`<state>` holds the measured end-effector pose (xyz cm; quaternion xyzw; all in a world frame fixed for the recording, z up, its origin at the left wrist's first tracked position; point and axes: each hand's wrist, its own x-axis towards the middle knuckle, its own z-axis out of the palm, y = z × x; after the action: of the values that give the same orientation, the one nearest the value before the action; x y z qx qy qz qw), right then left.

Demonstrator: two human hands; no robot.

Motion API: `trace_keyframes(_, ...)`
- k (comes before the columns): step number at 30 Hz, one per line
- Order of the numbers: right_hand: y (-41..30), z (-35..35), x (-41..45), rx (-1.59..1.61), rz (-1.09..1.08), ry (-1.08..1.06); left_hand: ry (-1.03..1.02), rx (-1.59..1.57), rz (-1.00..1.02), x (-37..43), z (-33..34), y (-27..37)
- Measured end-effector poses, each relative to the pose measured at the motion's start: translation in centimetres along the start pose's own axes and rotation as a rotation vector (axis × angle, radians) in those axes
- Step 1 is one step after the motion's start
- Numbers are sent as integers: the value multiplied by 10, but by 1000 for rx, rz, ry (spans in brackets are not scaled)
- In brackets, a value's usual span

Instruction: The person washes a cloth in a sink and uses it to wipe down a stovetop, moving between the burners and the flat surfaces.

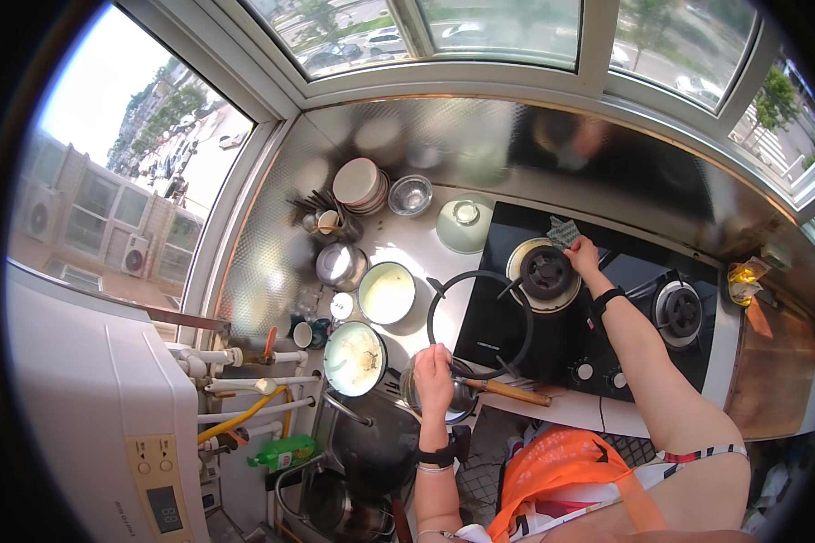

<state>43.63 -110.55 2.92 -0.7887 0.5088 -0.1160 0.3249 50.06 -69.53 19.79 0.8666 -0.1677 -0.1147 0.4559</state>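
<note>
My left hand [434, 377] grips the near-left part of a black pan-support ring [531, 329] with short prongs. The ring is lifted, partly over the left side of the black glass gas hob [564, 353]. In my right hand [582, 255] is a patterned grey-green cloth [564, 232], touching the hob at the far side of the left burner [547, 270]. That burner lies bare inside its pale drip ring. Below my left hand sits a pan with a wooden handle [513, 391], partly hidden by the hand.
Left of the hob stand a glass lid [464, 225], a steel bowl [410, 195], stacked plates [357, 183], a cream-coloured pot [386, 294] and a pale enamel basin [354, 360]. The right burner [679, 313] lies beyond my right forearm. A wooden board [771, 373] is at the right.
</note>
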Motion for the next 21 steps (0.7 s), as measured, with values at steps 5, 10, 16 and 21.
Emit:
trace_keyframes(5,33,-5,-66,169,114,58,-31,-36,7,1,2,3)
trace_keyframes(10,43,16,-142,256,96,-70,-26,-38,39,5,5,8)
trace_keyframes(16,38,0,-60,187,314,24,-44,-47,20,8,8,6)
trace_keyframes(21,3,-13,2,-7,184,-7,-28,-9,4,9,2,-1)
